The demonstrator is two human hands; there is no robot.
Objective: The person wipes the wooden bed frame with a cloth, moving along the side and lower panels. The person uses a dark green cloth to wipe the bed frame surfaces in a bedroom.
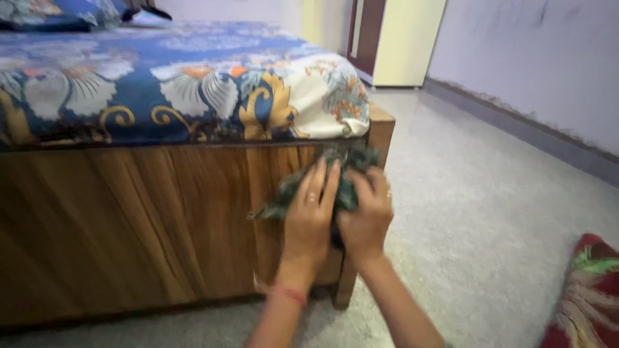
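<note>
Both sets of fingers are pressed onto a crumpled dark green cloth (pixel 342 183); the left hand (pixel 309 216) lies with its fingers long and nearly flat over the rag, a ring on one of them, while the right hand (pixel 367 216) is curled tighter, bunching the fabric against the wood; neither hand has closed into a fist, but both plainly have the cloth under them. The rag sits high on the wooden side panel (pixel 161 219) of the bed, just below the mattress edge and close to the corner post (pixel 382 135); part of it trails loose toward the left. A red thread circles the left wrist.

From where I stand the wiping looks to be at the end of the panel; whether the long stretch of wood to the left has been gone over I cannot tell, since the grain shows no clear difference, and the low part near the floor (pixel 490 212) seems untouched by the cloth now.

Above, a blue floral bedsheet (pixel 193 84) hangs over the edge; a red patterned fabric (pixel 587 290) lies at the lower right.
</note>
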